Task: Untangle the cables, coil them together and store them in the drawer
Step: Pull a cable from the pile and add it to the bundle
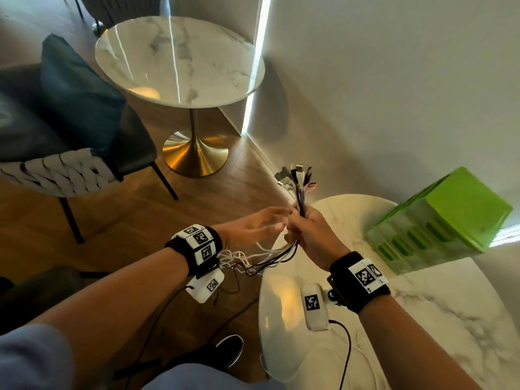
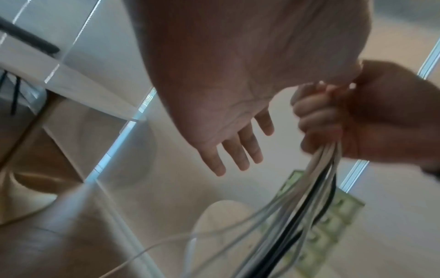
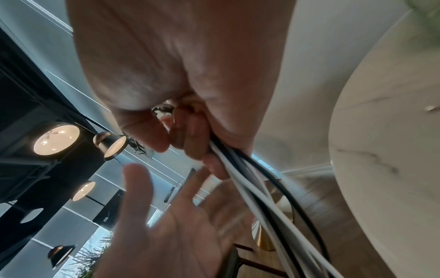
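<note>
The right hand [image 1: 311, 232] has its grip wrapped round the cables [image 1: 300, 192], held upright just left of the green drawer unit [image 1: 450, 218], above the bench [image 1: 422, 305]. The left hand [image 1: 253, 226] is spread beside them.

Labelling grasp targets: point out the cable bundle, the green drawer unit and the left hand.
cable bundle [image 1: 300, 183]: head view, on the connector ends above the right fist.
green drawer unit [image 1: 461, 204]: head view, on its top face.
left hand [image 1: 253, 225]: head view, on its back, fingers extended.

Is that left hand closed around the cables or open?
Open. The left hand has straight, spread fingers beside the cables; only the right hand grips them.
</note>
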